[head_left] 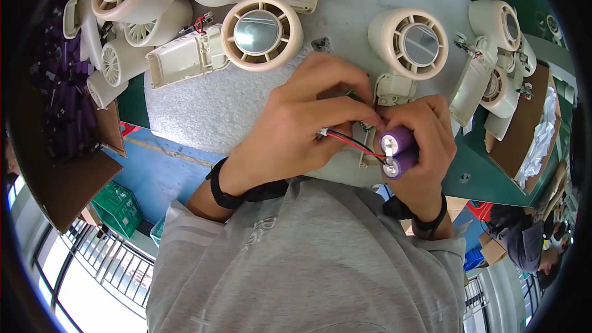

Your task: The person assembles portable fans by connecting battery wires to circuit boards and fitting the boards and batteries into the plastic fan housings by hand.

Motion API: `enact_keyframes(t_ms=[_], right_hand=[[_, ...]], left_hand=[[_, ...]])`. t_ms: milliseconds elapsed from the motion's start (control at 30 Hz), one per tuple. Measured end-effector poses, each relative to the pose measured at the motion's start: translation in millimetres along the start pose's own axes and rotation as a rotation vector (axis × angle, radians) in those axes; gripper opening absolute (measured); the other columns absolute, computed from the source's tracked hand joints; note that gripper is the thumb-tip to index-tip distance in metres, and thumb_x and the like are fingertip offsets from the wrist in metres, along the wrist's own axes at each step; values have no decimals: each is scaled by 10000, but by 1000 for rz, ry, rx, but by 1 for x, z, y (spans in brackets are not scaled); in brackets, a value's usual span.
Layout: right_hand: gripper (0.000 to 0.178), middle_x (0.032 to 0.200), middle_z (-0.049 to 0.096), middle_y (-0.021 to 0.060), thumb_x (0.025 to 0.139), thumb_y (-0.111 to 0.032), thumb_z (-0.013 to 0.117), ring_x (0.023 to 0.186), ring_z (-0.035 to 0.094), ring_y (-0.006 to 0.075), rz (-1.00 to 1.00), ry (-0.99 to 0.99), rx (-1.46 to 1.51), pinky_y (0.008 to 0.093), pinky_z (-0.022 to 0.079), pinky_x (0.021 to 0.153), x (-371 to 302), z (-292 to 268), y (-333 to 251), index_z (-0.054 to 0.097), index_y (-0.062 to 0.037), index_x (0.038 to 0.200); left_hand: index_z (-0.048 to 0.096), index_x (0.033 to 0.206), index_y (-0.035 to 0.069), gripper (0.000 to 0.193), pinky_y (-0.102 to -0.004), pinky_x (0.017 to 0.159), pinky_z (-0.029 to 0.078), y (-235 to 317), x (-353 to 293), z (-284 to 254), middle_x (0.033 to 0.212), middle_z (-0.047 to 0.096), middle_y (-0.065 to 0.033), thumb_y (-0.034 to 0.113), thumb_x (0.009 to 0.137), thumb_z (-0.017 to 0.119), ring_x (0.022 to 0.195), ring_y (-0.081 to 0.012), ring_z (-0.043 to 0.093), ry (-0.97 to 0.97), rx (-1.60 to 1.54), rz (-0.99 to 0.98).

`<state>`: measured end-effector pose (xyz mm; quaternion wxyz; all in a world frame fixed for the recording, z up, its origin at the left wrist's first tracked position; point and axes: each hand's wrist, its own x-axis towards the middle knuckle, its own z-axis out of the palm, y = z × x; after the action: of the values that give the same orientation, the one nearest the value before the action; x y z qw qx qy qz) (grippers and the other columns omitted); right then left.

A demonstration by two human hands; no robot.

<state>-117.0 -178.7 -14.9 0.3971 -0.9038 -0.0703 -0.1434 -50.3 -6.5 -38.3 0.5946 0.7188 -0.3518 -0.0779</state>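
Two purple cylindrical cells joined as a battery pack [399,140] sit in my right hand [428,142], its fingers wrapped round them. A red and a black wire [354,142] run from the pack's metal end to a small white connector [324,131] against my left hand [296,117]. The left fingers are bent and pinched together beside the right hand; what lies between the tips is hidden. Under both hands is the open handle [394,89] of a cream handheld fan [410,43], partly covered. A bit of green circuit board shows between the hands.
Several cream fans [262,32] and opened handles [188,55] crowd the table's far left; more fans [495,24] lie at right. A cardboard box [111,126] of purple cells stands at left, another box [542,129] at right. White foam sheet [197,117] covers the table's left part.
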Motion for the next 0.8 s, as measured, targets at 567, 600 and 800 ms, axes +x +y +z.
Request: enact_keyframes(t_ms=[567,600,800], right_hand=[[244,793,629,81,646,40,746,708,531,228,74,-67,45,304,436,613,-3,-4,-13,561,-28,789],[253,797,636,72,633,15,767,706,543,233,132,-76,118,306,446,613,-3,-7,-12,572,-35,786],[234,906,666,117,662,-2,778,712,586,222,186,57,197,295,476,621,5,-17,-5,599,-24,811]], left_hand=[[664,1006,40,394,-249,657,494,12,-2,-9,1040,630,-133,-105,645,730,788,-180,640,-64,-170,-124],[664,1006,40,394,-249,657,494,11,-2,-9,1040,630,-133,-105,645,730,788,-180,640,-64,-172,-126],[611,1120,62,485,-288,655,521,15,-3,-2,992,638,-91,-111,674,688,785,-188,644,41,-189,-145]])
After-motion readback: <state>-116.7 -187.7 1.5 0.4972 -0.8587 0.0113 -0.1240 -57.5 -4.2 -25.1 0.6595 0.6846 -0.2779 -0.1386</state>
